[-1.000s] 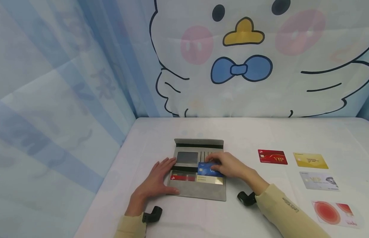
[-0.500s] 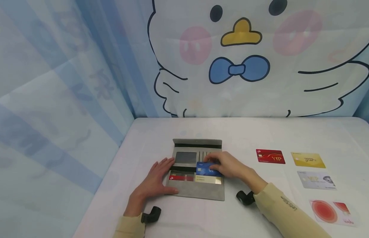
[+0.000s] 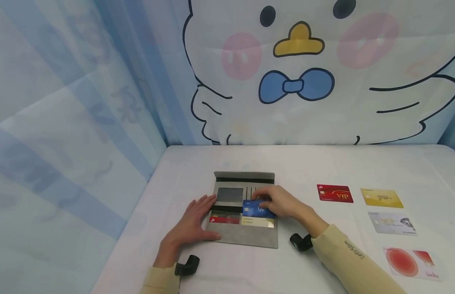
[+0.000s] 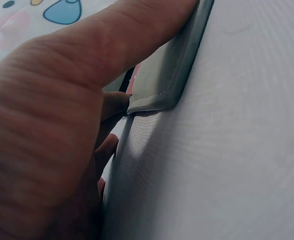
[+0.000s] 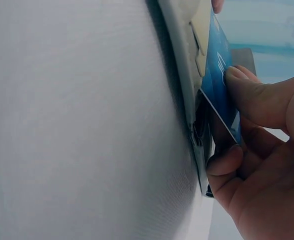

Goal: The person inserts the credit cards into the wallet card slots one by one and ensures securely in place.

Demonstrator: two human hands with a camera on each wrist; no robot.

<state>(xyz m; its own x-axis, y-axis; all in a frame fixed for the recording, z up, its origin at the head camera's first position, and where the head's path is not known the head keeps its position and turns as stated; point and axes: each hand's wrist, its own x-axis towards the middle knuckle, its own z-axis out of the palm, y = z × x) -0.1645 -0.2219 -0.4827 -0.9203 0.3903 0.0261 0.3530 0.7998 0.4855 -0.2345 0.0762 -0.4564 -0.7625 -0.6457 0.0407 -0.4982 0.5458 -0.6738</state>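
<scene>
A grey card wallet (image 3: 245, 237) lies unfolded on the white table. My left hand (image 3: 192, 222) rests along its left edge, fingers spread and thumb over the lower corner; the left wrist view shows the thumb lying across the wallet's stitched edge. My right hand (image 3: 280, 201) pinches a blue card (image 5: 218, 75) between thumb and fingers. The card's lower edge is at the right-hand pocket, just above a cream card (image 3: 257, 221) that sits in the wallet. In the left pocket is a red card (image 3: 224, 219), only a strip of it showing.
To the right on the table lie a red VIP card (image 3: 335, 193), a gold card (image 3: 382, 198), a silver card (image 3: 391, 223) and a white card with a red circle (image 3: 411, 262). A curtain with a cartoon print (image 3: 297, 122) hangs behind the table.
Both hands stay nearly in place. The right hand still pinches the blue card at the right pocket, its knuckles slightly higher; the view has shifted a little.
</scene>
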